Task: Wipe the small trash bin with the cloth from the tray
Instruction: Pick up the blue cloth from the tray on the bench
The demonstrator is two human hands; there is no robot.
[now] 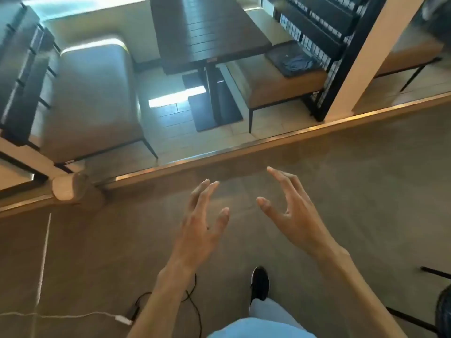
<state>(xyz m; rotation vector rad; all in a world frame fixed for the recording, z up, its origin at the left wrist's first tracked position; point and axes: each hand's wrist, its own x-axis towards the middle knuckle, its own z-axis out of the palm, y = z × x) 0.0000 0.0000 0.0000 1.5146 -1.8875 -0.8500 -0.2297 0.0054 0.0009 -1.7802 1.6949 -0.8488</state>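
While both hands hang out in front over the grey floor (341, 181), the task looks to be at its very start: the approach, with nothing yet picked up. The left hand (205, 215) has its fingers spread and only slightly bent, holding nothing; the right hand (288, 206) is likewise spread, thumb apart from the fingers, and holds nothing. One dark shoe (260, 284) shows below them, pointing ahead toward a raised ledge (244, 147) that edges the seating area.

Beyond the ledge a dark tray (292, 59) lies on the tan bench seat (280, 86), right of the dark table (207, 32), and a bluish crumpled cloth (299, 63) lies in it. That is most likely the cloth the task means, though blur leaves this unsure. I see no small trash bin anywhere in view.

By my judgement the next move calls for stepping up to the bench, reaching well forward and right, and pinching the cloth from the tray with one hand. Then the bin must be found. Black and white cables (192, 306) trail on the floor near the foot and could snag a step.
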